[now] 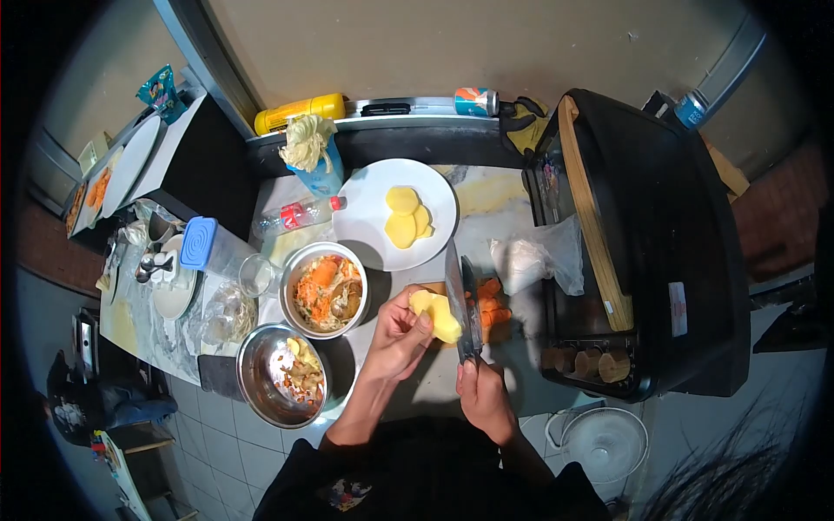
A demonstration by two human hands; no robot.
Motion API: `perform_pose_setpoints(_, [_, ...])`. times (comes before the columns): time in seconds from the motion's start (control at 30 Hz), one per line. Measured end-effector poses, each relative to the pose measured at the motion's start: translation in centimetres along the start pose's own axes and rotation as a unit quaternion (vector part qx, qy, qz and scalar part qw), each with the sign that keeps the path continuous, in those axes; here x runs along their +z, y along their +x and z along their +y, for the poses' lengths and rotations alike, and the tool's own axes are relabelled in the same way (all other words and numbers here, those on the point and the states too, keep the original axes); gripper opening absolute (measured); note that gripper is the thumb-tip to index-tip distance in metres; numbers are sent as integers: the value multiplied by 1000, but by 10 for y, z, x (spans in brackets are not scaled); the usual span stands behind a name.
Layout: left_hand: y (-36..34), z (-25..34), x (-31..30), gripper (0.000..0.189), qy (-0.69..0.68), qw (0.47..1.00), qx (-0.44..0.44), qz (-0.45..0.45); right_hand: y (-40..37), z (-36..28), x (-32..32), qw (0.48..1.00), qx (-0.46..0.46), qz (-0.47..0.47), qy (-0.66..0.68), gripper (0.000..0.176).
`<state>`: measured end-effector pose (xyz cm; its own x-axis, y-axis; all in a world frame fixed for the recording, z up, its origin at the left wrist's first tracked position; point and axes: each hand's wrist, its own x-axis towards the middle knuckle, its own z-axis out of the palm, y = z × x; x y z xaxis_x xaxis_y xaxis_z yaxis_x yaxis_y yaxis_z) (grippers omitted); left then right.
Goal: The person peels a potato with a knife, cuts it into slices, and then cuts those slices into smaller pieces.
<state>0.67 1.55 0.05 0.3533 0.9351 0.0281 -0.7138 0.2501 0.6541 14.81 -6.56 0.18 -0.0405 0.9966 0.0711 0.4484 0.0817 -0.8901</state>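
My left hand (395, 343) is closed around peeled yellow potato pieces (440, 317), pinching them between thumb and fingers. My right hand (485, 399) grips the handle of a knife (466, 317), whose blade points away from me right beside the potato. Chopped orange carrot pieces (493, 313) lie just right of the blade, partly hidden by it. Under my hands a cutting board (431, 287) shows only at its edge. Beyond them a white plate (360, 213) holds several potato slices (403, 215).
Left of my hands stand a white pot (288, 276) of shredded vegetables and a steel bowl (248, 395) with peelings. A plastic bottle (300, 214) lies behind. On the right are a plastic bag (552, 260) and a large black oven (669, 252). Another person (104, 395) is at far left.
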Motion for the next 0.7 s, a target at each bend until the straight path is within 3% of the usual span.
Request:
perform_pose_setpoints(0.13, [0,11,-6,29,83,996,-30,-3,-2,2,0,1000,-8,-8,6,30])
perform_pose_setpoints(0.47, [5,30,2,34,206,978,-11,-27,0,2,-4,999,4,-38,19,32])
perform_pose_setpoints(0.57, [4,18,4,26,143,989,7,-42,2,0,-5,1000,2,-26,2,31])
perform_pose_setpoints(0.63, [4,3,17,31,-37,998,34,27,4,-2,-4,1000,-1,-10,-17,31])
perform_pose_setpoints(0.7, [-1,-8,18,37,-42,997,41,41,3,-5,0,1000,-19,21,8,30])
